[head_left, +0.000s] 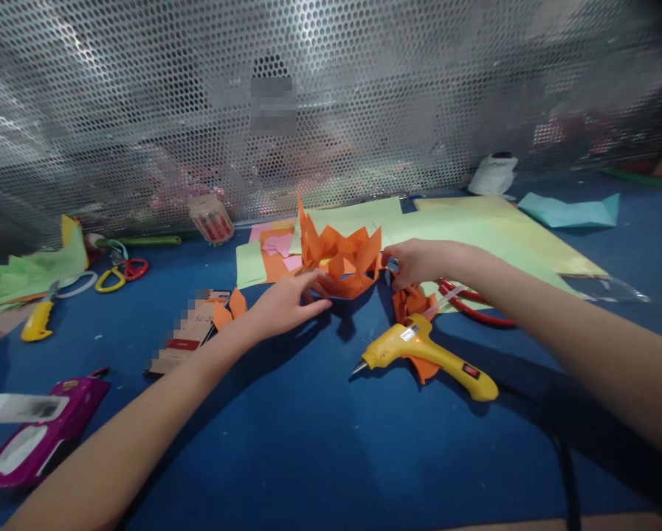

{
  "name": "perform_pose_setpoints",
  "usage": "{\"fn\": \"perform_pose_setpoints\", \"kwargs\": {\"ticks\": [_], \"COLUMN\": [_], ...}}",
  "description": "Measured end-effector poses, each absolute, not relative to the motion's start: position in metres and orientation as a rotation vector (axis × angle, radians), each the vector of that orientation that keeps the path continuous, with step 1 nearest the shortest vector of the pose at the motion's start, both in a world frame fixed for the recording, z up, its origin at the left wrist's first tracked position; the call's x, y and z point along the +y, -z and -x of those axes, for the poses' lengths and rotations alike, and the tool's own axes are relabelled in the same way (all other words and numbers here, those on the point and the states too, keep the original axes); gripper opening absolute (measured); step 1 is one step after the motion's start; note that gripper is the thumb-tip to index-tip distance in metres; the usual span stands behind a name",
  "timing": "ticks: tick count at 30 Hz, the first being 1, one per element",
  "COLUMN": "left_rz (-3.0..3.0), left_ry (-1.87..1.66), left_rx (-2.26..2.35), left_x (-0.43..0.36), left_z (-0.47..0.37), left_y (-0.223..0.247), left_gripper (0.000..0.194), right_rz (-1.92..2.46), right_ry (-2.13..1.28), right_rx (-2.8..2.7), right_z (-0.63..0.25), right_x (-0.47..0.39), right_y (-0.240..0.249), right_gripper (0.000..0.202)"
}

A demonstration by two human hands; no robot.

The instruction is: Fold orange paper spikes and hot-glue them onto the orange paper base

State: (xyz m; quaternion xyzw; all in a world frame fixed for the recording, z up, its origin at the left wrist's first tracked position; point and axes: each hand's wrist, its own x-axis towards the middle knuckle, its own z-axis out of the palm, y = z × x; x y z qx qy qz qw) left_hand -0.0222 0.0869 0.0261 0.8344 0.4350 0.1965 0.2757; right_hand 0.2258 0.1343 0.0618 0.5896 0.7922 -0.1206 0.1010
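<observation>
An orange paper crown [353, 284] with pointed, folded edges stands in the middle, a shadow beneath its near side. At its near left wall is my left hand [289, 301], fingers curled at the paper and thumb stretched out below. My right hand [419, 260] is closed at the crown's right edge, its fingertips bent down and partly hidden. Below that hand lie crumpled orange paper pieces [422, 369], and a yellow glue gun [419, 343] with a clear glue stick rests over them, nozzle pointing left.
Red-handled scissors [488, 318] lie under my right forearm. Green paper sheets [463, 228] spread behind the crown. To the left are a phone [190, 335], a purple tool [48, 431], a yellow cutter [38, 321] and more scissors [112, 279]. A perforated metal panel [331, 96] borders the blue table.
</observation>
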Motion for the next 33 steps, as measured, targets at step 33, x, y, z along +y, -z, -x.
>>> {"fn": "perform_pose_setpoints", "kwargs": {"ticks": [33], "left_rz": [-1.530], "left_ry": [-1.042], "left_rx": [0.856], "left_x": [0.051], "left_z": [-0.012], "left_y": [-0.055], "left_gripper": [0.029], "right_rz": [-0.953], "right_ry": [1.661], "right_rx": [2.713], "right_z": [-0.213], "right_x": [0.087], "right_y": [-0.115], "right_gripper": [0.023]}}
